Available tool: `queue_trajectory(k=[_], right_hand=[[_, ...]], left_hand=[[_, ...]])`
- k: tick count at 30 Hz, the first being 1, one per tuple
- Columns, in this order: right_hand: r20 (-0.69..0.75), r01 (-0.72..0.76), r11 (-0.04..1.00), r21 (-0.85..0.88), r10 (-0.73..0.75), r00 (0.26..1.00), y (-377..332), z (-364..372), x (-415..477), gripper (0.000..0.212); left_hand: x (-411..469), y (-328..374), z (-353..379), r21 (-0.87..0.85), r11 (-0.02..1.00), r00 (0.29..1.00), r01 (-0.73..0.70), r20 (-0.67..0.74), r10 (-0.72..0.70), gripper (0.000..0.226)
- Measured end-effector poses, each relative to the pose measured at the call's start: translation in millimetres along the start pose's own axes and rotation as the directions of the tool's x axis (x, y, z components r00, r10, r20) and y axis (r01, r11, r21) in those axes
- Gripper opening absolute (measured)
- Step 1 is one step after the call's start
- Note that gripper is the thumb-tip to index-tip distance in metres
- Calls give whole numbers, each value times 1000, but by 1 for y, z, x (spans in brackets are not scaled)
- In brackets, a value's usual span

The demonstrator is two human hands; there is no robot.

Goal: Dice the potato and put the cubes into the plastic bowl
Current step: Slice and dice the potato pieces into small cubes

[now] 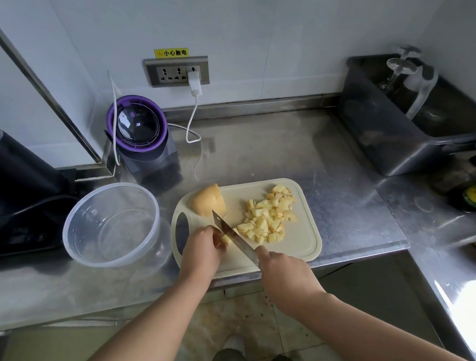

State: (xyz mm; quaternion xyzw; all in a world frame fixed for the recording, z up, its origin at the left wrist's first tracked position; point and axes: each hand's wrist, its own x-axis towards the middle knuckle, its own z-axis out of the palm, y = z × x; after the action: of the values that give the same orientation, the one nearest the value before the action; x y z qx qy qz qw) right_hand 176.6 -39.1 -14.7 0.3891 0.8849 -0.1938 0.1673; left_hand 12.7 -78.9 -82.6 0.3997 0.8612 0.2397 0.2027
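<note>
On the cutting board [299,246], the left hand [201,251] pinches a small, firm, probably wet-slick potato piece [225,239] by its sides, while the right hand [284,271] is wrapped around the knife [234,235].

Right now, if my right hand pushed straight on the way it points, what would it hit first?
Likely the small potato piece your left hand holds against the knife blade, then that hand; the potato half lies beyond. Depth is unclear.
</note>
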Motion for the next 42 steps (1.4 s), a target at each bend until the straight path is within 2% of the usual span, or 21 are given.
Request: queue_trajectory(k=[13, 16, 20, 24, 28, 30, 32, 36, 38, 39, 42], right_hand=[[77, -39, 999, 14, 38, 996, 1, 11, 6, 34], [45, -50, 997, 51, 48, 998, 5, 5, 8, 23], [-41, -73, 994, 86, 76, 996, 12, -3, 3, 20], [-61, -97, 991, 97, 103, 993, 26, -14, -3, 14], [-44, -114, 991, 77, 118, 992, 40, -19, -7, 12], [-27, -97, 993, 72, 99, 995, 44, -22, -9, 10], [0, -66, 997, 50, 66, 998, 45, -25, -8, 12], [73, 2, 1000, -11, -1, 997, 42, -22, -1, 18], [108, 23, 999, -37, -19, 994, 39, -17, 5, 19], [112, 26, 999, -41, -21, 993, 38, -15, 9, 20], [97, -14, 1000, -28, 17, 995, 40, -9, 21, 26]], left_hand=[[2, -1, 2, 61, 998, 1000, -25, 14, 24, 13], [3, -3, 3, 61, 997, 998, -47, 43, 44, 12], [9, 0, 3, 65, 997, 997, -42, 73, 37, 17], [14, 14, 9, -12, 1000, 994, -23, 105, 24, 15], [17, 26, 10, -118, 991, 985, 56, 167, -36, 14], [21, 25, 1, -113, 993, 979, 40, 204, -16, 15], [27, 23, -16, -113, 994, 987, 3, 162, 15, 13], [47, 15, -58, -235, 971, 994, -50, -105, 26, 18], [61, 11, -65, -157, 985, 991, -73, -119, 54, 28], [68, 9, -64, -72, 993, 994, -91, -74, 86, 34], [83, 8, -52, 206, 958, 970, -198, 181, 161, 58]])
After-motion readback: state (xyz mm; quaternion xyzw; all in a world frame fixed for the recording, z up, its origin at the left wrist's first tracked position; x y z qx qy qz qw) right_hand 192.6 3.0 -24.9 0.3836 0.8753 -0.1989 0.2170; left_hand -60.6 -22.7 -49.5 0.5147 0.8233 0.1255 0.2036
